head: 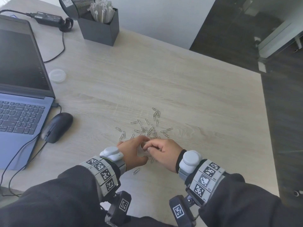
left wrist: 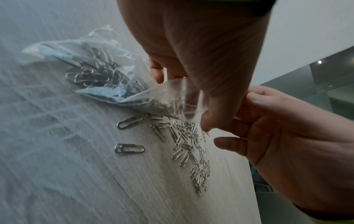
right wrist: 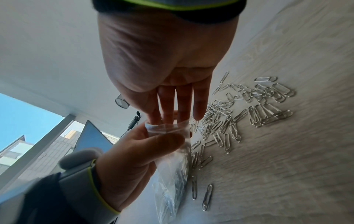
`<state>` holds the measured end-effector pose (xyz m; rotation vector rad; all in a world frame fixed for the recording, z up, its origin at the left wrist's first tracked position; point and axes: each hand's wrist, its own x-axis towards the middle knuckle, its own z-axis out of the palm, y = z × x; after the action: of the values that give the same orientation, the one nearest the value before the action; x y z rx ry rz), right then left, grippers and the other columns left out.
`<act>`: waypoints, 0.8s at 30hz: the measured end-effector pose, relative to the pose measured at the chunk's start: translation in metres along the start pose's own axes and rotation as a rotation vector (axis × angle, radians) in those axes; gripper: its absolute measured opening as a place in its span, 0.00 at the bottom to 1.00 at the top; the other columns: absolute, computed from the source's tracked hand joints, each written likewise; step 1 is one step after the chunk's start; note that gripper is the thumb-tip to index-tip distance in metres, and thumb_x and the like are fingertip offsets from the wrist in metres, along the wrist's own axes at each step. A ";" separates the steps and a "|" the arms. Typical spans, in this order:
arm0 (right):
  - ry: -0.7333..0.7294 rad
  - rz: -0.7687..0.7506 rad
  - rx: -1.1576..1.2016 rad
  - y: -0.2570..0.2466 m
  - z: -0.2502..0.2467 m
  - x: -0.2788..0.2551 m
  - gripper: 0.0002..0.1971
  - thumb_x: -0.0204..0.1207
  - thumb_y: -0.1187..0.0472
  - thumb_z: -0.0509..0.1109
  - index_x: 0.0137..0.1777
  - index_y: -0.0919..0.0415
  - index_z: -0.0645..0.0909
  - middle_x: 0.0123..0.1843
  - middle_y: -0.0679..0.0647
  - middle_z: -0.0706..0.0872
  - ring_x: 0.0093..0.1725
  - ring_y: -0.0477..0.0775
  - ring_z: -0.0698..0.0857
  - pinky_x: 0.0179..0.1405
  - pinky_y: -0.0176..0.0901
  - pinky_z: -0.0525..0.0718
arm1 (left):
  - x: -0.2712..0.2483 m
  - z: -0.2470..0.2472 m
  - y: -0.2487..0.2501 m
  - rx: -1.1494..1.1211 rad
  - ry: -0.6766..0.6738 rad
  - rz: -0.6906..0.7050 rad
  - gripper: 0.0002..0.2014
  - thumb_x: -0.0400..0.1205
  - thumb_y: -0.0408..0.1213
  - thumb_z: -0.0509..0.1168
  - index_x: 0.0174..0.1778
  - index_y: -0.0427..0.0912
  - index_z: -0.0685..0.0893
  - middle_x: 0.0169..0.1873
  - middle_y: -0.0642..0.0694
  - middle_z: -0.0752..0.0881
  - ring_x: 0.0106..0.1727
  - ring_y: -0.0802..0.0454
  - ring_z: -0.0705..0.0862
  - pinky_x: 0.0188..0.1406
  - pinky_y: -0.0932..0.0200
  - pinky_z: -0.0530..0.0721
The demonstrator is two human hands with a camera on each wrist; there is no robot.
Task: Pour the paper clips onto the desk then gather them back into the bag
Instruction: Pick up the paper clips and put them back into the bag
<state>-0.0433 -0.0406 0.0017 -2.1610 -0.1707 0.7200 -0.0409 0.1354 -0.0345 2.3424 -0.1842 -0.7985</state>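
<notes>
clear crinkled plastic bag point(left wrist: 107, 72) part-full of silver paper clips point(head: 147, 126), left hand point(head: 131, 151) gripping its open mouth, right hand point(head: 165, 151) fingers point(right wrist: 168, 106) inside, grasp unclear, rest scattered on desk point(head: 196, 95)

The paper clips point(head: 148, 126) are made of shiny silver metal wire. The bag point(left wrist: 107, 72) is formed of thin, clear, crinkled plastic. The desk point(head: 180, 89) is finished in pale matt wood grain.

1. Right wrist band point(head: 207, 179), at 5 o'clock: small codes beside its square markers, too blurred to read with certainty.
2. Laptop point(head: 19, 118) keys, at 9 o'clock: legends too small to read.
3. Charger point(head: 47, 17) label, at 11 o'clock: illegible.
</notes>
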 end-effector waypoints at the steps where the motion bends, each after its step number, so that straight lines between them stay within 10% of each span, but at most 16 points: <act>1: 0.012 0.000 0.025 0.001 -0.003 -0.002 0.10 0.78 0.57 0.66 0.49 0.42 0.87 0.45 0.39 0.89 0.39 0.43 0.86 0.46 0.37 0.83 | 0.000 0.000 -0.001 -0.001 -0.004 -0.001 0.29 0.67 0.57 0.65 0.67 0.66 0.72 0.48 0.66 0.84 0.53 0.59 0.84 0.66 0.54 0.76; 7: 0.212 0.176 -0.112 0.039 -0.037 -0.003 0.08 0.76 0.51 0.70 0.55 0.41 0.83 0.46 0.37 0.86 0.43 0.40 0.85 0.40 0.34 0.80 | -0.001 -0.009 -0.013 -0.025 -0.007 -0.065 0.27 0.69 0.53 0.65 0.66 0.71 0.71 0.46 0.69 0.84 0.47 0.66 0.83 0.64 0.52 0.80; 14: 0.030 0.471 -0.378 0.084 -0.044 -0.023 0.31 0.59 0.36 0.80 0.58 0.41 0.70 0.39 0.44 0.83 0.37 0.48 0.84 0.31 0.39 0.77 | -0.005 -0.021 -0.024 -0.042 0.037 -0.108 0.29 0.70 0.44 0.65 0.68 0.67 0.72 0.45 0.68 0.85 0.47 0.64 0.84 0.53 0.57 0.83; 24: 0.089 0.375 -0.369 0.070 -0.005 0.014 0.16 0.70 0.50 0.72 0.54 0.46 0.72 0.40 0.45 0.83 0.38 0.54 0.85 0.33 0.40 0.75 | -0.008 -0.022 -0.026 -0.021 0.034 -0.106 0.30 0.73 0.45 0.67 0.71 0.65 0.70 0.49 0.65 0.85 0.50 0.57 0.85 0.65 0.48 0.80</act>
<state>-0.0378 -0.0846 -0.0549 -2.6107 0.1685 0.8509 -0.0360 0.1699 -0.0331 2.3602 -0.0373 -0.8065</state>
